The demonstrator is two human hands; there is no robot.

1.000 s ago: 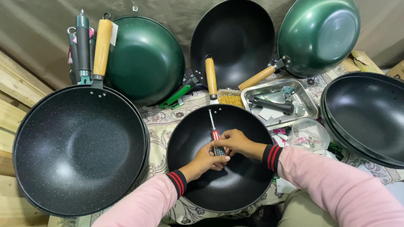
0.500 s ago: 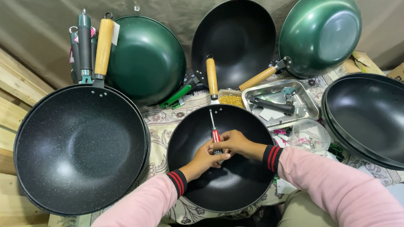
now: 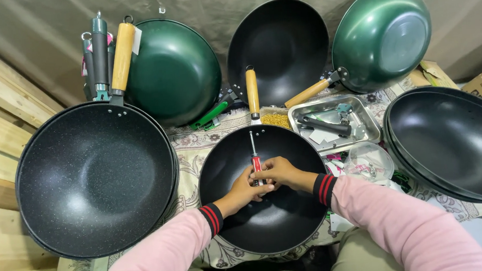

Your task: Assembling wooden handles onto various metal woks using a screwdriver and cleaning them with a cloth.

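Note:
A black wok (image 3: 268,223) with a wooden handle (image 3: 253,93) rests in front of me. Both my hands are inside it, closed around a red-handled screwdriver (image 3: 255,161). My left hand (image 3: 243,190) grips the handle from the left and my right hand (image 3: 279,172) from the right. The screwdriver's metal shaft (image 3: 252,144) points away from me, its tip at the far rim where the wooden handle is attached. I wear pink sleeves with black and red striped cuffs.
A large speckled black wok (image 3: 96,178) lies at left, a stack of black woks (image 3: 450,139) at right. Green woks (image 3: 173,70) (image 3: 382,35) and a black one (image 3: 283,46) lean at the back. A metal tray (image 3: 335,124) holds a black handle; a clear bowl (image 3: 368,161) is beside it.

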